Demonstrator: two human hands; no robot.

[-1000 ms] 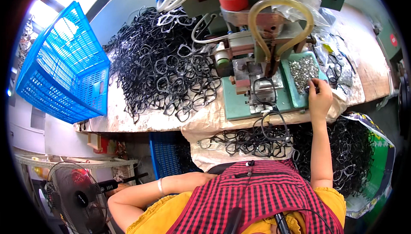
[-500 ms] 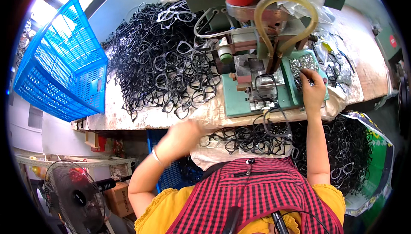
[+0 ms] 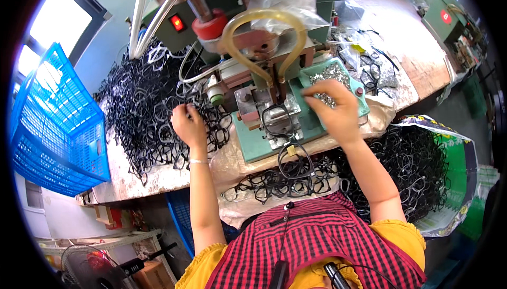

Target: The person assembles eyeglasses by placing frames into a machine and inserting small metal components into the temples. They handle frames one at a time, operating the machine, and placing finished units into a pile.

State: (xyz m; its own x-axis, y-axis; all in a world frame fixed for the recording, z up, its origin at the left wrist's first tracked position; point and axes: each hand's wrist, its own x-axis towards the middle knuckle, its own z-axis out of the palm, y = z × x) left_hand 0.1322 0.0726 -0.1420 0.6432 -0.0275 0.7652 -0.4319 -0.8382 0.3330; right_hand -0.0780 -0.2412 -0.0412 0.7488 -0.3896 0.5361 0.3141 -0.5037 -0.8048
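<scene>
A worker in a red checked apron sits at a cluttered desk [image 3: 420, 80], a dark glasses frame [image 3: 290, 140] in the machine [image 3: 264, 46] between two bare hands. The frame lies left of the right grip [image 3: 338, 110] and closer to the body, its long axis running slantwise from the machine's middle toward the worker, the lower rim reaching past the front of the green base. The right grip is the nearer; the left grip [image 3: 189, 125] is well apart, off to the frame's left.

The right grip's thumb and forefinger are drawn almost together, and whether a small part sits between them cannot be told. The left grip's fingers are loosely curled at the edge of a large heap of frames [image 3: 142, 99]; whether they touch or hold one is unclear.

Under and beyond the right grip lies a green tray [image 3: 363, 104] of shiny metal bits [image 3: 336, 72]. Just left of its fingertips, a looped yellow hose [image 3: 302, 33] comes down over the frame's far end, crowding the approach from above. A blue basket [image 3: 87, 167] stands left of the left grip.
</scene>
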